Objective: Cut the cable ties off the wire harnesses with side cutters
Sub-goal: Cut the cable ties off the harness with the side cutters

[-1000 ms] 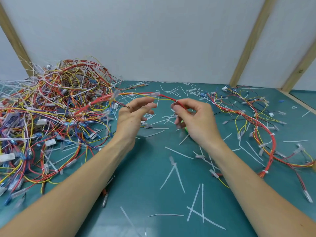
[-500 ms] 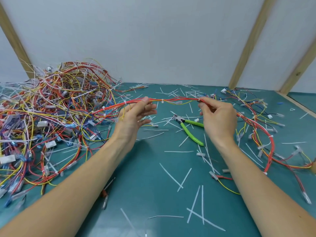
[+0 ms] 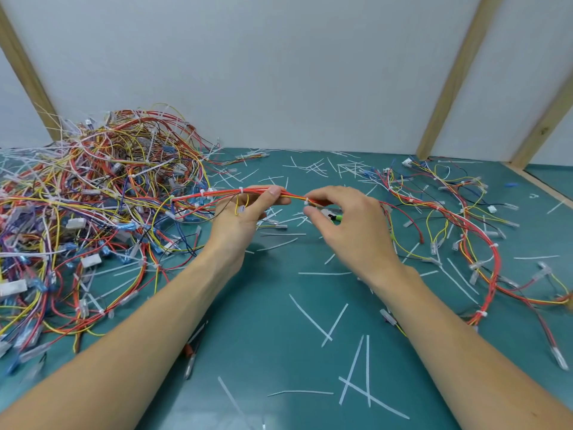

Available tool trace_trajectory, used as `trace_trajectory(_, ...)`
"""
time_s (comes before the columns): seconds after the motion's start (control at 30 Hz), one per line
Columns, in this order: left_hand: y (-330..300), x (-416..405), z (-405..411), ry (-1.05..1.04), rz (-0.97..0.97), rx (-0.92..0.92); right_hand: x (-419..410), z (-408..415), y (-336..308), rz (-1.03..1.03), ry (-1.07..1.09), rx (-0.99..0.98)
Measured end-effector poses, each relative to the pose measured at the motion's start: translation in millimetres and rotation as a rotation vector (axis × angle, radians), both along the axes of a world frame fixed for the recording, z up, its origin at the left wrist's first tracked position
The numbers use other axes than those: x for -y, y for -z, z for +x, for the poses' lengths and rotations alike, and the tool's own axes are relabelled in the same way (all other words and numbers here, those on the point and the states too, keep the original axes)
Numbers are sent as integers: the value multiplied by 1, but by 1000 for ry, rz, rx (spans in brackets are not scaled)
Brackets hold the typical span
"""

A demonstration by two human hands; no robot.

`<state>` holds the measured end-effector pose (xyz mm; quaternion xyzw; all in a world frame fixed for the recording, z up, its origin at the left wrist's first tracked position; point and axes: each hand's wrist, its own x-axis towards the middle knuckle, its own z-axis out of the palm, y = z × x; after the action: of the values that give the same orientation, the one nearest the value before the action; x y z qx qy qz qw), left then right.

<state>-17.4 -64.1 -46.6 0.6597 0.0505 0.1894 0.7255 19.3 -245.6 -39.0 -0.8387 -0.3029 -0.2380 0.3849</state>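
Observation:
My left hand pinches a red-and-yellow wire harness between thumb and fingers and holds it above the green table. White cable ties ring the bundle, one of them right at my right fingertips. My right hand curls over the same harness just to the right, with the bundle running between index finger and thumb. The side cutters lie on the table under my right hand; only a bit of green handle shows.
A big tangled pile of harnesses fills the left side. The held harness trails off into loose wires on the right. Cut white tie pieces litter the table. A white wall with wooden battens stands behind.
My right hand first pulled the harness out to the right, uncovering the cutters, then slid back left along the bundle to a tie near my left hand. The left hand kept its pinch.

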Motion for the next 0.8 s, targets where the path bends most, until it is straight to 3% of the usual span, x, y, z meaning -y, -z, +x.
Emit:
trace_trajectory(0.57, 5, 4, 5, -121, 55, -49, -10, 0, 14, -18, -33, -207)
trace_trajectory(0.8, 2, 2, 0, 53, 59, 75, -9, 1, 18, 16, 43, -231)
